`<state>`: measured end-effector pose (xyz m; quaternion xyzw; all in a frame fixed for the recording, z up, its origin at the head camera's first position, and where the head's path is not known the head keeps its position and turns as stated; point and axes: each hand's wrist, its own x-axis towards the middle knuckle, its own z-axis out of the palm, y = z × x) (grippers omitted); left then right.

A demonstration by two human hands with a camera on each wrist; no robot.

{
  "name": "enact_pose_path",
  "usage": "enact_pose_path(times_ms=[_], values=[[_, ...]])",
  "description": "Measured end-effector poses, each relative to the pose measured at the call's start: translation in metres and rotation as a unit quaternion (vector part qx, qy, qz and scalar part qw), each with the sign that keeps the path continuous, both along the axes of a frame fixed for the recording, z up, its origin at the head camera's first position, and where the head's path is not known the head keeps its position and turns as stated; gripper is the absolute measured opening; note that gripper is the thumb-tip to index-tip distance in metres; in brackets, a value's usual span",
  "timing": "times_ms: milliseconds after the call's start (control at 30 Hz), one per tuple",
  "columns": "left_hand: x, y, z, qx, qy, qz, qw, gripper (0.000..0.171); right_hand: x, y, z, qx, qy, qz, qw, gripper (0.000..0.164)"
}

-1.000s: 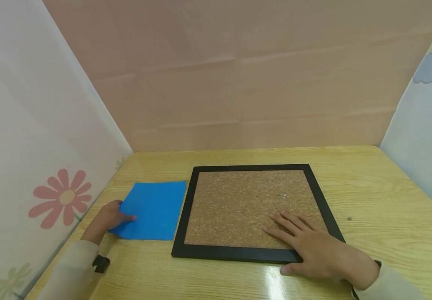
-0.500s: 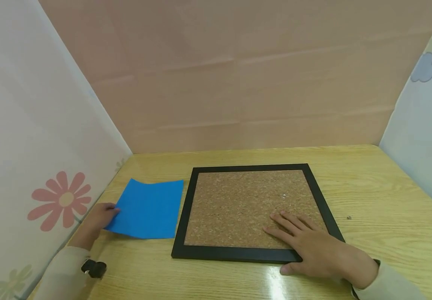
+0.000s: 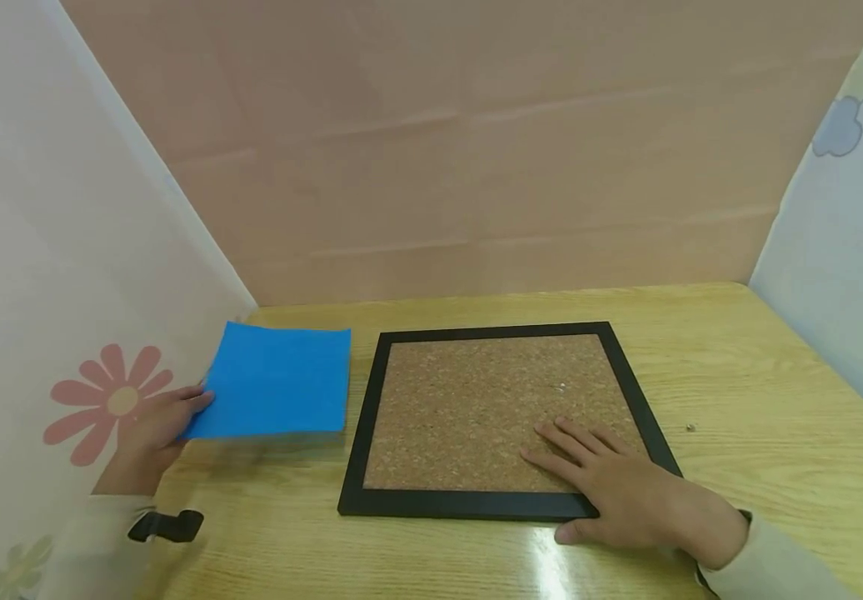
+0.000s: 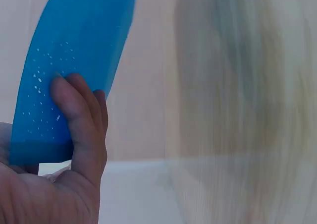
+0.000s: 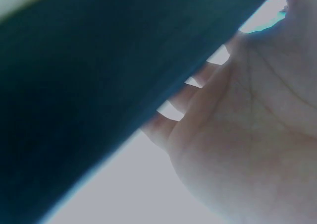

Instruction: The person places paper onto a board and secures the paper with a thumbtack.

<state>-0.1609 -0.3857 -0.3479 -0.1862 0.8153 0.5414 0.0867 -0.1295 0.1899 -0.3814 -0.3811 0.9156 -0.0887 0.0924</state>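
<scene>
In the head view, my left hand [image 3: 154, 427] pinches the left edge of a blue sheet of paper [image 3: 277, 383], held raised over the table. The left wrist view shows the sheet's underside [image 4: 84, 30], flecked with white, and curled fingers [image 4: 79, 110] against it. A black-framed corkboard [image 3: 469, 408] lies flat to the right of the sheet. My right hand [image 3: 619, 492] rests spread on its lower right corner, fingertips on the cork and thumb beyond the front edge. From the right wrist, the dark frame [image 5: 99, 75] hides most of those fingers.
On the cork sits a small shiny object [image 3: 562, 387], too small to make out. Another tiny metallic piece [image 3: 690, 427] lies on the wooden table [image 3: 761, 375] right of the board. A patterned wall [image 3: 19, 275] stands close beside the left hand.
My left hand has shifted left and upward, lifting the blue sheet off the table. My right hand stays on the corkboard. The view has moved slightly.
</scene>
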Motion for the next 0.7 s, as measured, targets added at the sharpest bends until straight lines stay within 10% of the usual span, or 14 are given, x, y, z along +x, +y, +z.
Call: enact_pose_path(times_ms=[467, 700], values=[[-0.005, 0.133, -0.014, 0.165, -0.026, -0.083, 0.9825, 0.058, 0.002, -0.001, 0.004, -0.032, 0.000, -0.011, 0.999, 0.095], [-0.007, 0.199, -0.028, 0.193, -0.011, -0.105, 0.9755, 0.051, -0.003, -0.011, 0.006, -0.080, 0.114, -0.029, 0.990, 0.092]])
